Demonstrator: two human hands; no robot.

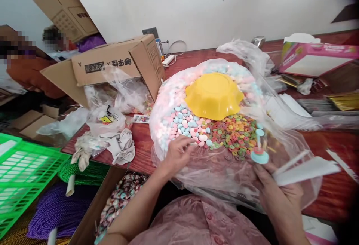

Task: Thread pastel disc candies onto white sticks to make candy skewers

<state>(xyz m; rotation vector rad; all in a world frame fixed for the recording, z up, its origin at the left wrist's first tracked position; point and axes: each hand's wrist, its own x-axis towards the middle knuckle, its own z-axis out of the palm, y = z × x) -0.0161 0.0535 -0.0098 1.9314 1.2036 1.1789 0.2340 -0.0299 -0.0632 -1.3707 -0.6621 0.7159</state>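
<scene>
My left hand (178, 153) is over the near left edge of a large plastic bag, its thumb and fingers pinched together; whether a small piece sits in the pinch is hard to make out. Close beyond it lie pink, blue and white egg-shaped beads (185, 122). Small multicoloured rings (234, 134) are heaped to their right. My right hand (280, 196) is closed on white strips (308, 172). At its thumb and fingertips stands a threaded piece with pale blue discs (259, 158) and a pink ring. A scalloped yellow bowl (215, 95) rests upside down on the beads.
An open cardboard box (112, 60) with plastic bags stands at the left, beside crumpled wrapping (122, 146). A pink box (316, 60) is at the back right. A green crate (25, 177) and purple cord (61, 211) are lower left. Other people sit far left.
</scene>
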